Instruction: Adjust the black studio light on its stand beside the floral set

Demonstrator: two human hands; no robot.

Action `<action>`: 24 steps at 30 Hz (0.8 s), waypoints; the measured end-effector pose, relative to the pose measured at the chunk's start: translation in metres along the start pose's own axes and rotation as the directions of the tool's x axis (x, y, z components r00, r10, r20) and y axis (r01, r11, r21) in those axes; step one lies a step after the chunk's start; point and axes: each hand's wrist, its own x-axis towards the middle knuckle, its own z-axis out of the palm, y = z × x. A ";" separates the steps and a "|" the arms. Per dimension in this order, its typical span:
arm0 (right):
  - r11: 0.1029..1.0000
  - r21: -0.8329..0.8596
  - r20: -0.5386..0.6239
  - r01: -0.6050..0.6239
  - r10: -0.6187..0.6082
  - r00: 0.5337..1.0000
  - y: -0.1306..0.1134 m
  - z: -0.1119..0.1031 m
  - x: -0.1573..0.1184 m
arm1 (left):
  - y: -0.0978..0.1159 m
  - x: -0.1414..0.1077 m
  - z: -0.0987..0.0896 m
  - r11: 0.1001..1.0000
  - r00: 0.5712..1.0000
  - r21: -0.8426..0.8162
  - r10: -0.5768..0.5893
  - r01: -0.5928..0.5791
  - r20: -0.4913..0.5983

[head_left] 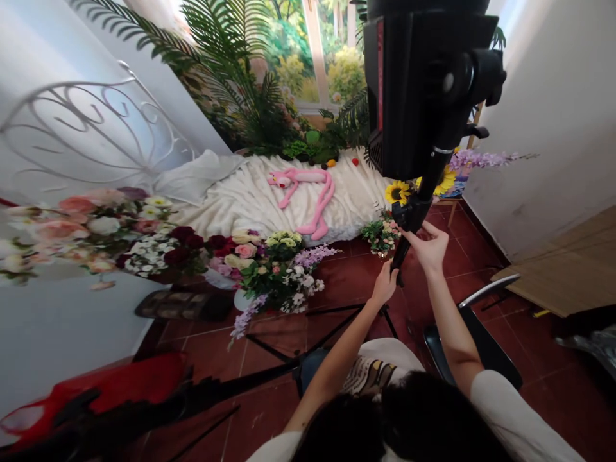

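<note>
Both hands grip the light stand pole (418, 221) over the tiled floor (481, 256): left hand (385, 285) clenched low, right hand (430, 247) wrapped higher. Risk: top-heavy studio light (418, 83) could tip toward flower arrangement (382, 234) if grip slips.

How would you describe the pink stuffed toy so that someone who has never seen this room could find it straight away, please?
Start at the white blanket spread on the floor below the window and the palm plants. On its middle lies the pink stuffed toy, stretched out with long thin limbs. It is the only pink figure there; the flower bunches stand off the blanket on the red tiles.
</note>
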 end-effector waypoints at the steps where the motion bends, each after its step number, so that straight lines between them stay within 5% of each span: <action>1: 1.000 -0.003 0.000 0.001 -0.001 1.000 -0.001 0.000 0.001 | -0.001 0.000 0.001 1.000 1.000 0.000 0.007 -0.007 -0.005; 10: 0.999 0.032 0.120 -0.006 0.002 0.993 0.017 -0.020 -0.028 | -0.004 0.001 0.002 0.999 0.999 0.003 0.036 -0.036 -0.017; 18: 0.852 -0.467 0.190 -0.235 0.357 0.915 0.101 -0.063 -0.122 | -0.005 0.002 0.003 0.999 0.999 0.002 0.041 -0.041 -0.030; 22: 0.852 -0.143 0.192 -0.503 0.522 0.831 0.124 -0.051 -0.141 | -0.003 0.001 0.002 0.999 0.999 0.018 0.028 -0.028 -0.025; 24: 0.739 0.116 0.223 -0.664 0.632 0.742 0.132 -0.040 -0.143 | -0.002 0.001 0.002 1.000 0.999 0.017 0.024 -0.024 -0.024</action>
